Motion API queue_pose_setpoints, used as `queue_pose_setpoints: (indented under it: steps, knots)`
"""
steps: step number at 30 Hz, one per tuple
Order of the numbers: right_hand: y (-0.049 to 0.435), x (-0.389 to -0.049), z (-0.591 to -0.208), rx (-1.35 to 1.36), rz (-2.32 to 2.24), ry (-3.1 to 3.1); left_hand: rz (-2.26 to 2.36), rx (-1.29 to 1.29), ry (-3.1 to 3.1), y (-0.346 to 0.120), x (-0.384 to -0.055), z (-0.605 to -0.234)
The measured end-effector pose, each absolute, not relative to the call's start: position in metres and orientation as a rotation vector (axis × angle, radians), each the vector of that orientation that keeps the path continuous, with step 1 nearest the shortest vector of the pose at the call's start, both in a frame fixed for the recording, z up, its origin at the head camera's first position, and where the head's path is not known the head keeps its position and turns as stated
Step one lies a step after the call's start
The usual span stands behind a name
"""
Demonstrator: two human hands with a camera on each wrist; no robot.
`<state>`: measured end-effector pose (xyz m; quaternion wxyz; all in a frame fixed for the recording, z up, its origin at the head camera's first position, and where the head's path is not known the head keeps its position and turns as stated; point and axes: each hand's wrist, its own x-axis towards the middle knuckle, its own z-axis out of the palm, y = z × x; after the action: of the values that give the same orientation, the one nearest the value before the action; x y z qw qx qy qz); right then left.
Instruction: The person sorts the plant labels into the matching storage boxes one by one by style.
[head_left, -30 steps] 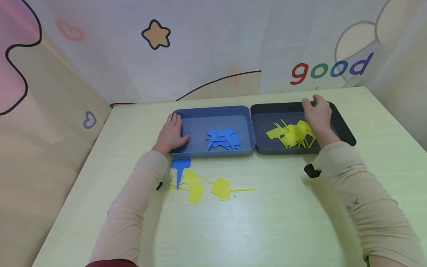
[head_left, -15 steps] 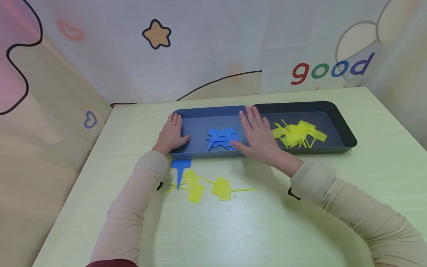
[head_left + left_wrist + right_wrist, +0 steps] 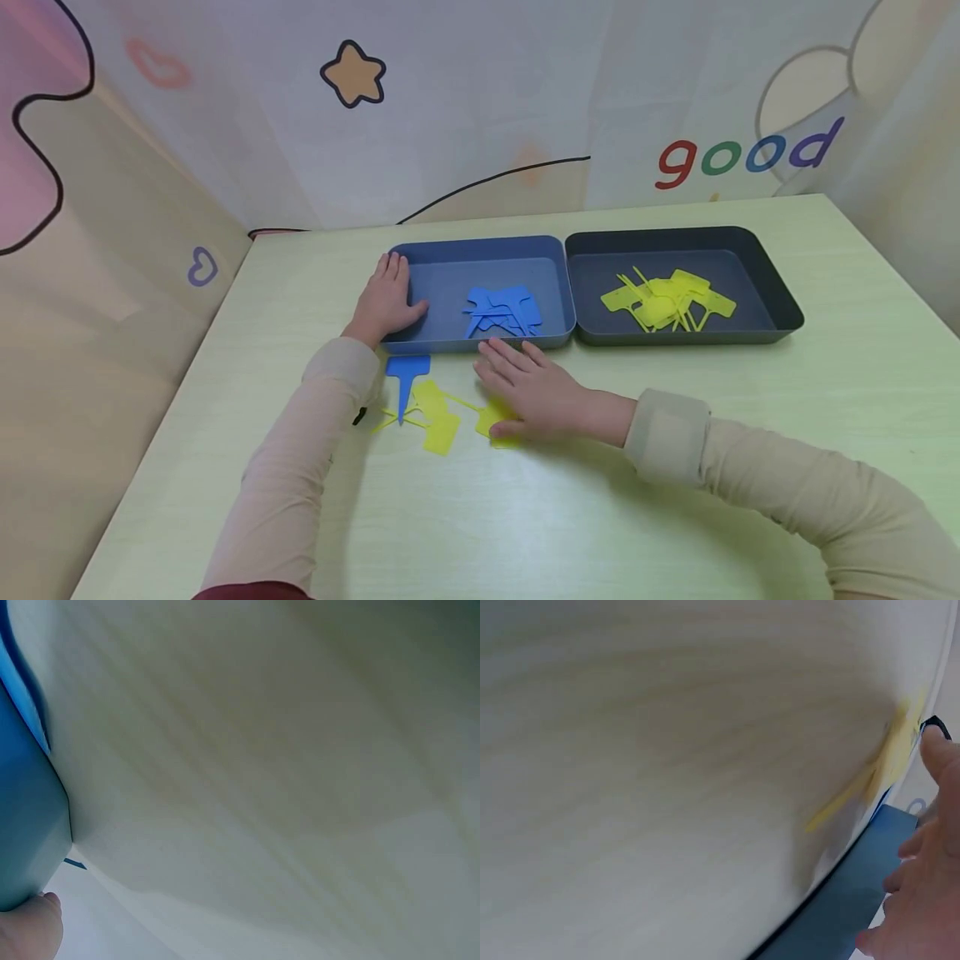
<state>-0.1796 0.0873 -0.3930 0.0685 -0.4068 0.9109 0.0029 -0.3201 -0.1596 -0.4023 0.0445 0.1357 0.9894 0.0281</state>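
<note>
My left hand (image 3: 384, 302) rests on the left end of the blue tray (image 3: 405, 345), fingers straight along its rim and thumb pointing inside. The left wrist view shows a fingertip (image 3: 37, 922) at that tray's corner. My right hand (image 3: 536, 392), fingers extended, is over the loose yellow T-shaped plant labels (image 3: 491, 417), partly hiding them; its fingertips reach toward the blue tray's front rim. In the right wrist view yellow labels (image 3: 889, 761) lie below the thumb. To the left are a blue plant label (image 3: 407, 368) and further yellow labels (image 3: 441, 433), overlapping on the table.
Several blue plant labels (image 3: 504, 308) lie in the blue tray. Beside it, a black tray (image 3: 765, 335) holds a heap of yellow labels (image 3: 663, 302). Behind the pale table (image 3: 480, 533) hangs a printed curtain (image 3: 480, 108).
My right hand has moved from the black tray's far rim leftward past where the trays meet, then down over the loose yellow labels. The left hand has stayed in place.
</note>
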Motion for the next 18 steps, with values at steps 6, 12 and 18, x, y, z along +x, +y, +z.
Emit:
queue_pose_setpoints:
  steps: [6, 12, 18]
  knots:
    - [0.083, -0.174, -0.396, -1.23, 0.028, 2.696, 0.09, 0.405, 3.021, -0.159, -0.32, -0.401]
    - [0.078, -0.171, -0.393, -1.147, 0.052, 2.734, 0.089, 0.403, 3.027, -0.159, -0.319, -0.401]
    - [0.07, -0.17, -0.389, -0.973, 0.01, 2.761, 0.086, 0.402, 3.026, -0.159, -0.319, -0.401]
